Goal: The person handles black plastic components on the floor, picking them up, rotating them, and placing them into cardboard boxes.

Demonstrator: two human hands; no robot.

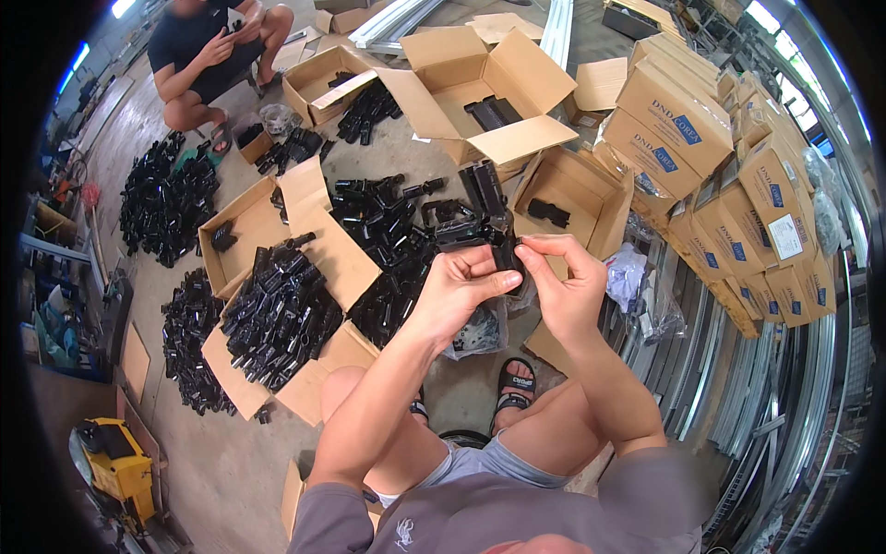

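In front of me my left hand (461,291) grips a black plastic part (505,254) between thumb and fingers. From the other side my right hand (565,282) pinches at the same part's right edge. Whether a smaller piece sits between the right fingertips is too small to make out. Just beyond my hands is a loose heap of glossy black parts (383,217). A clear plastic bag (480,332) lies under my hands, partly hidden by them. Past my right hand stands an open carton (604,198) with a black part (548,213) in it.
Open cartons (452,78) stand ahead, and another (231,263) lies at left. More black parts (281,309) are heaped there. Stacked closed boxes (674,120) on a pallet and long metal profiles (711,369) fill the right. A person (208,65) crouches far left, hands raised around something small.
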